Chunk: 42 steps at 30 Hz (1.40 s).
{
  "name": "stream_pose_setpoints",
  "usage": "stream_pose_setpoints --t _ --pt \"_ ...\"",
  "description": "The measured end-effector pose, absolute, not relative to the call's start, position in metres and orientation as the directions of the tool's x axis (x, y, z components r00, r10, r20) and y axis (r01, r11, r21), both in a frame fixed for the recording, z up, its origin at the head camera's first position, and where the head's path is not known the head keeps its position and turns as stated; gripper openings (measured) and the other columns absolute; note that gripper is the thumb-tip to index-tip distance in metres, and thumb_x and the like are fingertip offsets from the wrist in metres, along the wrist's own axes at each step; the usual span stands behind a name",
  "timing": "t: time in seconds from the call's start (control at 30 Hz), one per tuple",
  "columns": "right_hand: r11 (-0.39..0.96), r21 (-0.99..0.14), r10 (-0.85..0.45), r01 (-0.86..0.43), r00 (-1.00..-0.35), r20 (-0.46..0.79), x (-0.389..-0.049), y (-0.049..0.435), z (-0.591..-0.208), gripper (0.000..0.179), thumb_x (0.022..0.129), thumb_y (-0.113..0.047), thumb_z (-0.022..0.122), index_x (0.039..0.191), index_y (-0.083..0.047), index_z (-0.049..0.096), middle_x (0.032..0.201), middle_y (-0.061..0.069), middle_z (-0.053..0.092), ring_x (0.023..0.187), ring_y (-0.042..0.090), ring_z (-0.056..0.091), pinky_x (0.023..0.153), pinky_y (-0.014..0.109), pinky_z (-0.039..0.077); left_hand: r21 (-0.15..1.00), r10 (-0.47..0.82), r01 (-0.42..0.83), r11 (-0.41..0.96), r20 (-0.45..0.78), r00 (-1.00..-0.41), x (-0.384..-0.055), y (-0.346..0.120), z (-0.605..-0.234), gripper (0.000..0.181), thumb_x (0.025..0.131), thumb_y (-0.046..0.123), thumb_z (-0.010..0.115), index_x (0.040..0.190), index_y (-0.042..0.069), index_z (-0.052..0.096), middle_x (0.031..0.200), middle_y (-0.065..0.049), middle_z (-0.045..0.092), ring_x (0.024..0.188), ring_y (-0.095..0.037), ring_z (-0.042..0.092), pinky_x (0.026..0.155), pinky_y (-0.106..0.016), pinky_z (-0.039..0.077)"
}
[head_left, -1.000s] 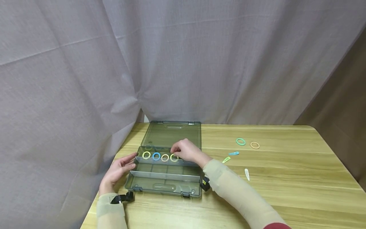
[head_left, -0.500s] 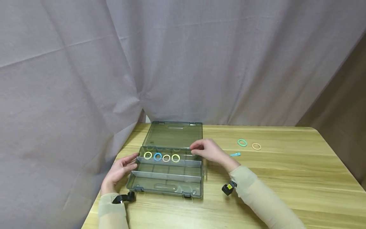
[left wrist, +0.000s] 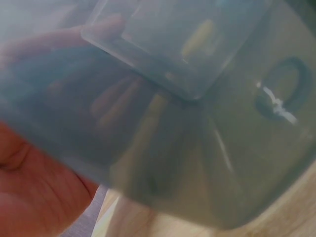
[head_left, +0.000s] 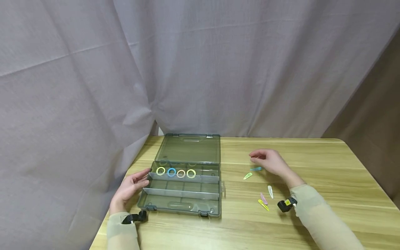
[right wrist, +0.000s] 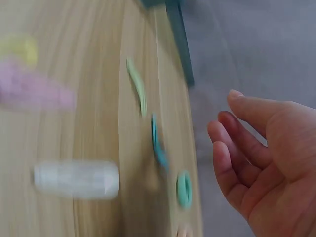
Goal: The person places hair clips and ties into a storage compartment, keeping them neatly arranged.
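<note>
Seemingly bracing lower-centre box (head_left: 181, 205) against sliding with straight-fingered left hand (head_left: 128, 187); hovering near blue clip (head_left: 256, 169) with empty, loose-fingered right hand (head_left: 271, 161).

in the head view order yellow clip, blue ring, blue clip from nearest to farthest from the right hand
1. Blue clip: just below the right hand in view
2. Yellow clip: on the table, nearer the person
3. Blue ring: far left, inside the case
</note>
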State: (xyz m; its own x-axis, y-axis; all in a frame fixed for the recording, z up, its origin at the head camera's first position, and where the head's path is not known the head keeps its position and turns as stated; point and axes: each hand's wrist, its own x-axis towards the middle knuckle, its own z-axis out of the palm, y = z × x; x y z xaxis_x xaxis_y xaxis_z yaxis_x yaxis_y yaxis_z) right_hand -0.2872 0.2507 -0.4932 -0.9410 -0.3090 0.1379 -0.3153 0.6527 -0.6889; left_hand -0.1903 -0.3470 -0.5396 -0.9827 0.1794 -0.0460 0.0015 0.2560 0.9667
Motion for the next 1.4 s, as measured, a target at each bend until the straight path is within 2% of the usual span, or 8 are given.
stream_pose_setpoints --t 0.13,0.3,0.53,0.67,0.8,0.9,1.13,1.4 --pt "0.692 -0.683 -0.232 -0.235 -0.968 0.098 -0.289 0.287 -0.496 0.032 0.104 -0.023 0.074 0.127 -0.002 0.076 0.119 0.016 0.078 0.108 0.031 0.071 0.091 0.042 0.055 0.967 0.18 0.007 0.254 -0.04 -0.983 -0.19 -0.347 -0.541 0.061 0.101 -0.002 0.068 0.156 -0.011 0.044 0.162 -0.027 0.041 0.147 -0.046 0.041 0.104 -0.015 0.044" --pt "0.73 -0.658 -0.162 -0.187 -0.982 0.099 -0.289 0.321 -0.505 0.032 0.104 -0.022 0.073 0.127 0.0 0.076 0.119 0.019 0.077 0.105 0.033 0.071 0.085 0.038 0.055 0.964 0.186 0.026 0.265 -0.025 -0.982 -0.191 -0.348 -0.541 0.061 0.101 -0.002 0.068 0.156 -0.012 0.043 0.161 -0.028 0.041 0.146 -0.047 0.042 0.104 -0.015 0.044" --pt "0.755 -0.64 -0.083 -0.143 -0.989 0.124 -0.293 0.348 -0.519 0.034 0.102 -0.026 0.076 0.124 0.0 0.077 0.115 0.02 0.078 0.097 0.024 0.071 0.078 0.025 0.052 0.96 0.183 0.025 0.277 -0.027 -0.983 -0.19 -0.347 -0.54 0.061 0.102 0.0 0.068 0.156 -0.012 0.044 0.161 -0.028 0.042 0.146 -0.047 0.042 0.104 -0.015 0.045" --pt "0.765 -0.632 -0.053 -0.124 -0.99 0.131 -0.297 0.354 -0.522 0.032 0.102 -0.023 0.074 0.124 0.0 0.077 0.115 0.022 0.077 0.098 0.032 0.072 0.079 0.032 0.053 0.96 0.188 0.038 0.279 -0.016 -0.982 -0.19 -0.346 -0.539 0.061 0.102 0.001 0.068 0.156 -0.012 0.043 0.161 -0.03 0.041 0.145 -0.049 0.042 0.104 -0.015 0.045" --pt "0.775 -0.622 -0.043 -0.106 -0.992 0.116 -0.299 0.358 -0.524 0.032 0.103 -0.022 0.073 0.125 0.0 0.076 0.118 0.025 0.076 0.106 0.044 0.071 0.087 0.047 0.054 0.957 0.184 0.045 0.288 -0.009 -0.983 -0.19 -0.346 -0.538 0.06 0.102 0.002 0.068 0.155 -0.013 0.044 0.16 -0.03 0.041 0.145 -0.045 0.044 0.103 -0.014 0.045" --pt "0.773 -0.624 -0.058 -0.112 -0.993 0.107 -0.3 0.358 -0.523 0.032 0.102 -0.022 0.073 0.124 0.002 0.076 0.121 0.026 0.075 0.111 0.047 0.069 0.094 0.055 0.052 0.956 0.176 0.042 0.292 -0.01 -0.984 -0.189 -0.345 -0.537 0.06 0.102 0.002 0.069 0.155 -0.013 0.044 0.16 -0.029 0.042 0.144 -0.042 0.047 0.103 -0.015 0.046" --pt "0.779 -0.614 -0.092 -0.13 -0.991 0.094 -0.302 0.356 -0.521 0.032 0.101 -0.02 0.074 0.121 0.005 0.074 0.116 0.025 0.076 0.11 0.045 0.068 0.094 0.052 0.051 0.967 0.188 0.024 0.254 -0.025 -0.982 -0.19 -0.345 -0.535 0.061 0.102 -0.001 0.068 0.156 -0.013 0.042 0.161 -0.03 0.04 0.146 -0.048 0.04 0.104 -0.015 0.045" --pt "0.799 -0.595 -0.064 -0.092 -0.996 0.068 -0.304 0.352 -0.522 0.038 0.102 -0.029 0.074 0.121 0.004 0.075 0.112 0.024 0.077 0.106 0.045 0.069 0.095 0.059 0.052 0.973 0.191 0.015 0.231 -0.031 -0.981 -0.19 -0.347 -0.537 0.06 0.102 -0.002 0.068 0.156 -0.013 0.044 0.161 -0.029 0.041 0.147 -0.048 0.039 0.104 -0.014 0.044"
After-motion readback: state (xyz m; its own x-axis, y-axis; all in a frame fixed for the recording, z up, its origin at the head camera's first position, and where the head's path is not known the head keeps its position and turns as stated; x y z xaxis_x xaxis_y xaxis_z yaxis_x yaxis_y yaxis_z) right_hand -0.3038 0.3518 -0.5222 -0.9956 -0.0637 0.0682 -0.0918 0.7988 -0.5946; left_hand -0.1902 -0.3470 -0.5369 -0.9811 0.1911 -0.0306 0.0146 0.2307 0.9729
